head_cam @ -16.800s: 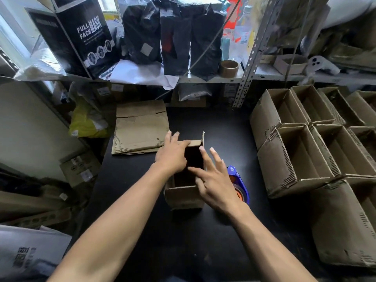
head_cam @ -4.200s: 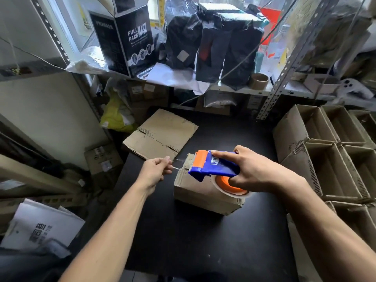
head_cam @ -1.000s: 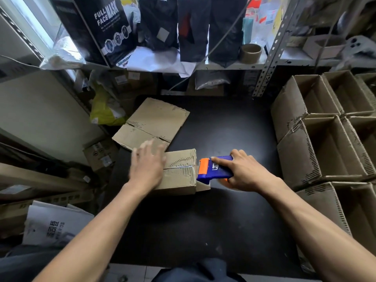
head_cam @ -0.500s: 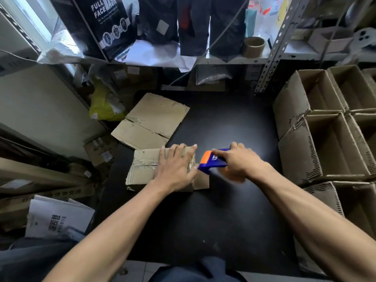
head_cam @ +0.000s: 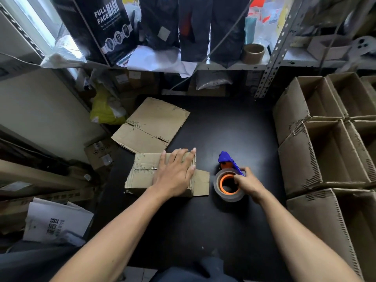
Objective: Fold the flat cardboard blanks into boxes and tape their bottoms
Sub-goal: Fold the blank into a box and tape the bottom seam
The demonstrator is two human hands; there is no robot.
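Both forearms enter from the near edge and reach forward over the black table. The left hand lies palm down, fingers straight and slightly spread, pressing flat on the box; nothing is gripped. The right hand has its fingers curled over the rim of the tape dispenser, holding it at the roll, which rests on the table with its orange core facing up and its blue handle pointing away. The box lies on its side at table centre, left of the dispenser and apart from it, with a flap sticking out to the right toward the roll. A strip of clear tape appears to run along its upper face, though this is hard to make out. Just beyond the box, touching its far edge, lie flat blanks, angled toward the far left. Along the right side, finished boxes stand packed together with their open mouths facing up. At the far end, a shelf carries a black carton marked FULL FACE MASK, dark bags and a bare tape core.
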